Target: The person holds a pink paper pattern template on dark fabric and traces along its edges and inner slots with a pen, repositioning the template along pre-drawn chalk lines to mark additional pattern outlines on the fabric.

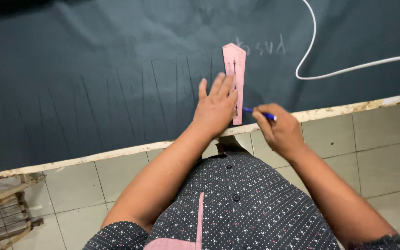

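From where I watch, a wooden slatted frame sits at the far left on the tiled floor, well apart from both hands. Above it, the bench is covered in dark cloth, with a row of faint chalk lines fanning across to the left of the left hand. That hand lies flat and open, fingers spread, pressing down on a pink pointed template that stands lengthwise on the cloth; the fingertips touch the template's left edge and it runs on beyond them, away from me. Just right of the template's near end, the right hand has its grip closed around a blue pen, tip aimed left at the template's lower edge. Beyond and right of that hand, a white cable loops over the cloth. Below both forearms is my dotted dark shirt.
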Demonstrator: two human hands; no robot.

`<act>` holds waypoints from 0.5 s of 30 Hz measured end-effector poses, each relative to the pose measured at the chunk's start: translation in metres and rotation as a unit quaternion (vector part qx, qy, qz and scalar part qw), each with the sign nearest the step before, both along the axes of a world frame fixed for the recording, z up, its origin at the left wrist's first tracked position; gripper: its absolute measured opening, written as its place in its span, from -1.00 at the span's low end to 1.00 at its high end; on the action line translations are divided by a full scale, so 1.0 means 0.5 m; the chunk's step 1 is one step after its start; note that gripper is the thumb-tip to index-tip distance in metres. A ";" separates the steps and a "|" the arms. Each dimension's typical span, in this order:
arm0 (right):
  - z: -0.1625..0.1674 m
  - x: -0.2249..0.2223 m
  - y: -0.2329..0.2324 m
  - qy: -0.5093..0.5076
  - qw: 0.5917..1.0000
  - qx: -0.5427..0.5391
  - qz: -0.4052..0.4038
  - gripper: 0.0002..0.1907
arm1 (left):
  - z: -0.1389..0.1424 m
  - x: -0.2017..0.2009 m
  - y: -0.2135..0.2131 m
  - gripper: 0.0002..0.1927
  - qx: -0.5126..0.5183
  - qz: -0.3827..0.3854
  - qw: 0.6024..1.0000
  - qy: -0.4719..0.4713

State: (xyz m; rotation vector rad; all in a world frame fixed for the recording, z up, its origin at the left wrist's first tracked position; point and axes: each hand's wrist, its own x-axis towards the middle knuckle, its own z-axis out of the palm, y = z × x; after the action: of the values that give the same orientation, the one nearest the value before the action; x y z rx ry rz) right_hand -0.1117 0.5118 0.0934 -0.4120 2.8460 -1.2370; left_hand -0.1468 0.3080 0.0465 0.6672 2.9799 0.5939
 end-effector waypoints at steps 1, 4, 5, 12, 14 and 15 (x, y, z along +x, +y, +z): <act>0.005 0.028 0.003 -0.007 1.000 0.002 0.005 -0.84 | 0.005 0.002 -0.004 -0.42 0.006 0.006 1.000 -0.018; 0.014 0.067 0.007 -0.019 1.000 -0.004 0.018 -0.84 | 0.018 0.001 -0.015 -0.47 0.018 0.021 0.998 -0.048; 0.015 0.075 0.008 -0.023 1.000 -0.007 0.020 -0.85 | 0.021 0.002 -0.016 -0.45 0.017 0.023 0.998 -0.047; 0.011 0.090 0.010 -0.007 1.000 -0.016 0.023 -0.87 | 0.025 0.003 -0.014 -0.43 0.019 0.032 0.998 -0.053; 0.011 0.091 0.011 0.011 0.999 -0.019 0.030 -0.88 | 0.024 0.002 -0.013 -0.39 0.015 0.031 0.998 -0.053; 0.012 0.091 0.010 -0.009 0.999 -0.018 0.028 -0.87 | 0.024 0.002 -0.012 -0.37 0.014 0.031 0.998 -0.053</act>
State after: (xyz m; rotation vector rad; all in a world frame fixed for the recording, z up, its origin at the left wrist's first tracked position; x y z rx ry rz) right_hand -0.0661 0.5170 0.0992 -0.4751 2.7796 -1.2784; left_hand -0.1459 0.3018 0.0584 0.5278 2.9084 0.6529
